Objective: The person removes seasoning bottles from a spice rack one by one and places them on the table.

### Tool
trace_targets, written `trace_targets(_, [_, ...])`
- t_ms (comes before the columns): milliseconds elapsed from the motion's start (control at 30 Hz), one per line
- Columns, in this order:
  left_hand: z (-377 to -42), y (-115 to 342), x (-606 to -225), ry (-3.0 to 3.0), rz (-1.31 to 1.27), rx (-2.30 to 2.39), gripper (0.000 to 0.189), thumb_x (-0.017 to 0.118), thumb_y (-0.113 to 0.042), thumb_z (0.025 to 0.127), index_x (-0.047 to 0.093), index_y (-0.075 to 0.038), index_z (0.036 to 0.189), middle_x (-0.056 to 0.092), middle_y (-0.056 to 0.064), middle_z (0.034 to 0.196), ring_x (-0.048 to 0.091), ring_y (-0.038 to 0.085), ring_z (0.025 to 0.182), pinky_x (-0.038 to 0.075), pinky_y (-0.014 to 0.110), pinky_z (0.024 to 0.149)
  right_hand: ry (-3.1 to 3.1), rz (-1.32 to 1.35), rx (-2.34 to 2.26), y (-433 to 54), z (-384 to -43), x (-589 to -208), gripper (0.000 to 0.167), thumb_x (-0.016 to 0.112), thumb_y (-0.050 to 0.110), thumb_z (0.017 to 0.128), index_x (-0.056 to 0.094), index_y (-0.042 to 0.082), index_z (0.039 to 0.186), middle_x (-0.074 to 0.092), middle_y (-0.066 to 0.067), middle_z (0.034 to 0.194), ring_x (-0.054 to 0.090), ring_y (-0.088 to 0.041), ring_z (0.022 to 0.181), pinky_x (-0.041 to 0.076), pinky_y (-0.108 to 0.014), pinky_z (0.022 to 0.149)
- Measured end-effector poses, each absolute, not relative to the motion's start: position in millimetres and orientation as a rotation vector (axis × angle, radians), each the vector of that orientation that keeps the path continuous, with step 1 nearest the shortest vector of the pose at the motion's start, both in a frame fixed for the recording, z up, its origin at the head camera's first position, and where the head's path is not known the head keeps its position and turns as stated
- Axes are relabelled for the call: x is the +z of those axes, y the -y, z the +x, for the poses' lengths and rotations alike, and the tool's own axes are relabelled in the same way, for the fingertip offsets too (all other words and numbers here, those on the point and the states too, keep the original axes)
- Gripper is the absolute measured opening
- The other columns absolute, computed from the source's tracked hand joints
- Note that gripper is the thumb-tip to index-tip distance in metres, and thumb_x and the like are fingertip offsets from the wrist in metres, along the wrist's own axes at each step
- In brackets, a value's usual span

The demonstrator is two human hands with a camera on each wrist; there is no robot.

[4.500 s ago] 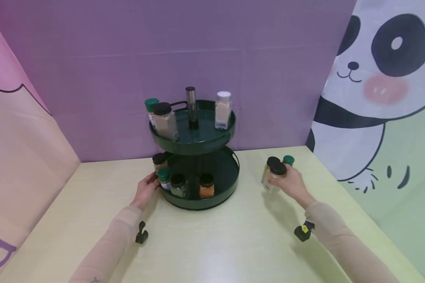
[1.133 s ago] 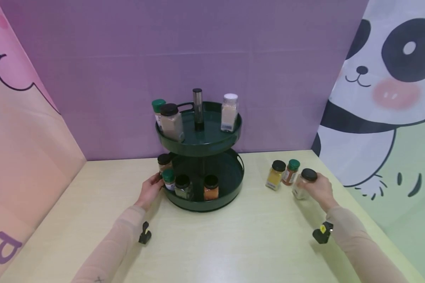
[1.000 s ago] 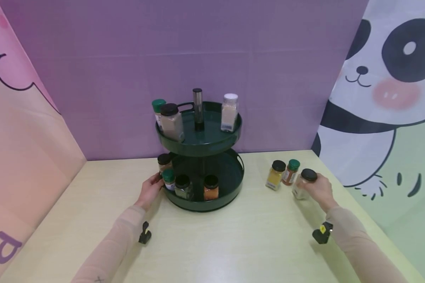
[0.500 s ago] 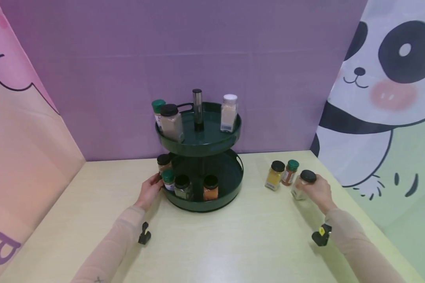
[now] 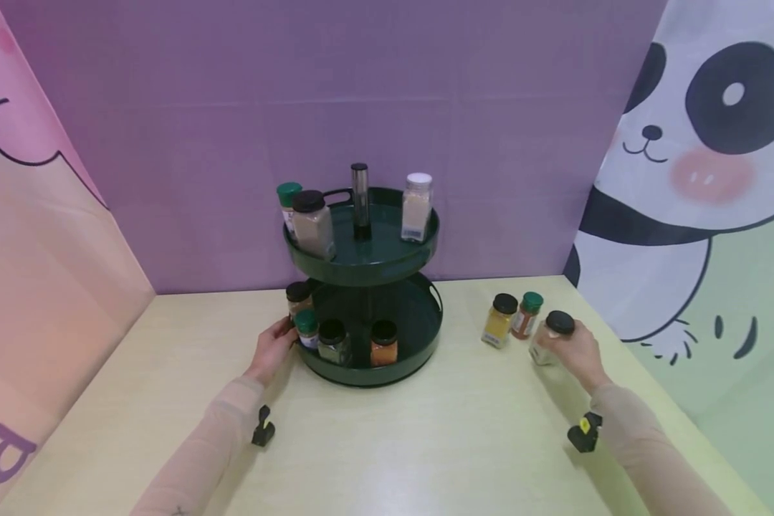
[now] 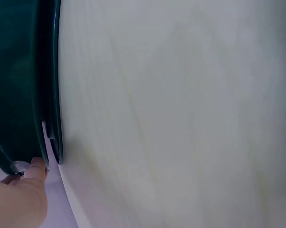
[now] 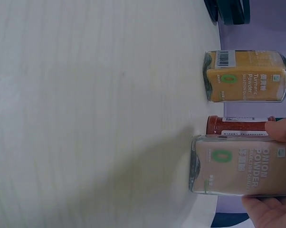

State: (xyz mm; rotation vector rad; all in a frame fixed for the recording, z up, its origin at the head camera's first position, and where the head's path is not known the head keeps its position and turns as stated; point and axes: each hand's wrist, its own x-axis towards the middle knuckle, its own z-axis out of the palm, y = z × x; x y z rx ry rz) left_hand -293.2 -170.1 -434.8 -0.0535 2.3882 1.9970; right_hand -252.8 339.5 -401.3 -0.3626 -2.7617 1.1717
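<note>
My right hand (image 5: 577, 351) grips a clear square jar of onion powder (image 7: 243, 166) with a black lid, thumb on one side and fingers on the other. Whether its base touches the table, I cannot tell. Beside it stand a turmeric powder jar (image 7: 247, 78) and a green-capped jar of red spice (image 5: 527, 317). On the left, my left hand (image 5: 272, 351) holds the rim of the lower tier of a dark green two-tier turntable (image 5: 361, 376) by its handle cutout; the thumb (image 6: 36, 168) shows there, and the other fingers are partly hidden.
The upper tier carries a green-capped jar (image 5: 287, 204), a black-lidded jar (image 5: 314, 229) and a white-capped jar (image 5: 416, 208) around a metal post (image 5: 360, 197). Several small jars stand on the lower tier, including an orange one (image 5: 383, 347). A purple backdrop (image 5: 232, 158) closes off the table's rear.
Since the oldest frame, my right hand has carried the onion powder jar rightward, from in front of the turmeric jar to the red spice jar's right. Over the last second, both hands stay nearly still.
</note>
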Motion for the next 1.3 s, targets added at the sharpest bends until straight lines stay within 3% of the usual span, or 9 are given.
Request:
trace_targets(567, [-295.4, 172.3, -436.2, -2.402, -0.062, 1.989, 0.052, 0.038, -0.011, 0.097, 0.019, 0.007, 0.142, 0.024, 0.026, 0.147, 0.027, 0.034, 0.135, 0.028, 0.041, 0.111, 2.815, -0.321, 1.275, -340.5, -250.1, -395.2, 0.080, 0.060, 0.038, 0.085, 0.025, -0.015, 0.134, 0.036, -0.036, 0.132, 0.038, -0.049, 0.120, 0.032, -0.060, 0.101])
trace_targets(800, [-294.4, 172.8, -438.7, -2.404, -0.064, 1.992, 0.052, 0.038, -0.010, 0.097, 0.019, 0.008, 0.142, 0.025, 0.026, 0.146, 0.027, 0.034, 0.135, 0.028, 0.042, 0.111, 2.846, -0.268, 1.290, -345.8, -247.5, -389.6, 0.088, 0.059, 0.042, 0.086, 0.016, -0.015, 0.137, 0.032, -0.039, 0.134, 0.036, -0.050, 0.121, 0.031, -0.059, 0.102])
trace_targets(1000, [-295.4, 172.1, -440.2, -2.413, -0.060, 1.985, 0.052, 0.039, -0.011, 0.096, 0.020, 0.008, 0.142, 0.026, 0.026, 0.146, 0.028, 0.034, 0.135, 0.029, 0.042, 0.110, 2.905, -0.234, 1.127, -347.8, -245.5, -374.3, 0.094, 0.056, 0.046, 0.087, 0.008, -0.016, 0.139, 0.021, -0.040, 0.139, 0.025, -0.053, 0.126, 0.027, -0.059, 0.104])
trace_targets(1300, [-296.1, 171.0, -438.8, -2.407, -0.056, 1.986, 0.052, 0.038, -0.011, 0.096, 0.020, 0.008, 0.142, 0.026, 0.026, 0.146, 0.028, 0.034, 0.135, 0.029, 0.042, 0.110, 2.889, -0.080, 0.967, -339.1, -238.2, -345.0, 0.092, 0.057, 0.047, 0.086, 0.010, -0.010, 0.141, 0.021, -0.037, 0.141, 0.026, -0.055, 0.125, 0.029, -0.062, 0.101])
